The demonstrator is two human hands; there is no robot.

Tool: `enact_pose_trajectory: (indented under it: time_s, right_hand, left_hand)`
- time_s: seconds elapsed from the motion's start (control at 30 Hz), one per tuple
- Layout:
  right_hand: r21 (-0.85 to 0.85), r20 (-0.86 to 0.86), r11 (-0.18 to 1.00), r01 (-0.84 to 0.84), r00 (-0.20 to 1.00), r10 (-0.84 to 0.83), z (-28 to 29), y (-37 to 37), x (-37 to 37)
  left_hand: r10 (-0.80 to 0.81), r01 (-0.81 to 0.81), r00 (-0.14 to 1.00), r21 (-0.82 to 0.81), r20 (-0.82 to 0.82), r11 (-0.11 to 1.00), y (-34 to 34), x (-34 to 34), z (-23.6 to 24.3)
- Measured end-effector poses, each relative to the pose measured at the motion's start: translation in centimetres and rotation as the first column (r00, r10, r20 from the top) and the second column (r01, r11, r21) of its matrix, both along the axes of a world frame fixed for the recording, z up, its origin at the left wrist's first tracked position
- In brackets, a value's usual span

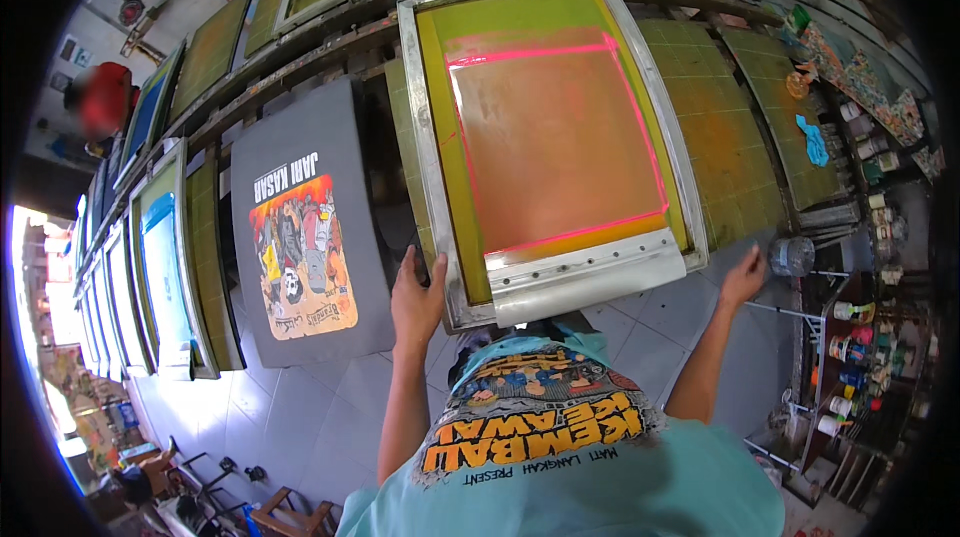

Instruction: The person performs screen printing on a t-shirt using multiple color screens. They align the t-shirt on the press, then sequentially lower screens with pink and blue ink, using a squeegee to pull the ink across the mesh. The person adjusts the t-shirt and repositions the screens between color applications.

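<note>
A silkscreen frame of silvery metal lies over the work surface before me, its mesh yellow-green with a brownish middle edged in bright pink ink. Across its near end rests a wide metal squeegee. My left hand is beside the frame's lower left corner, thumb and fingers spread, holding nothing; whether it touches the metal I cannot tell. Off the frame's lower right corner, my right hand hangs empty with fingers loosely bent, close to a clear plastic tub.
Left of the frame, a dark grey printed fabric piece lies on a board. Farther left stands another screen with blue ink. Green boards line the right side, one bearing a blue rag. A rack holds several ink containers at right.
</note>
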State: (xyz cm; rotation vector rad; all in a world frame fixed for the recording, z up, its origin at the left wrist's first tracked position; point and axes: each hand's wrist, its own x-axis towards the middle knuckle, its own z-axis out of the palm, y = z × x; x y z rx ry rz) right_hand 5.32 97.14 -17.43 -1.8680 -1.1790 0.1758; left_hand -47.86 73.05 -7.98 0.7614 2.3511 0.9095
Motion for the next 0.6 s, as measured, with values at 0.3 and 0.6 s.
enact_pose_trajectory:
  time_s: [0.3,0.6]
  right_hand:
    - [-0.236,-0.068,0.739,-0.631,0.769,0.636,-0.3,9.4,-9.9]
    - [-0.079,0.004,0.722,-0.687,0.724,0.69,-3.5,11.1,-9.1]
  left_hand:
    - [0.334,-0.28,0.865,0.194,-0.375,0.94,3.0,5.2,-8.0]
    - [0.426,-0.348,0.839,0.269,-0.338,0.898,3.1,5.7,-6.9]
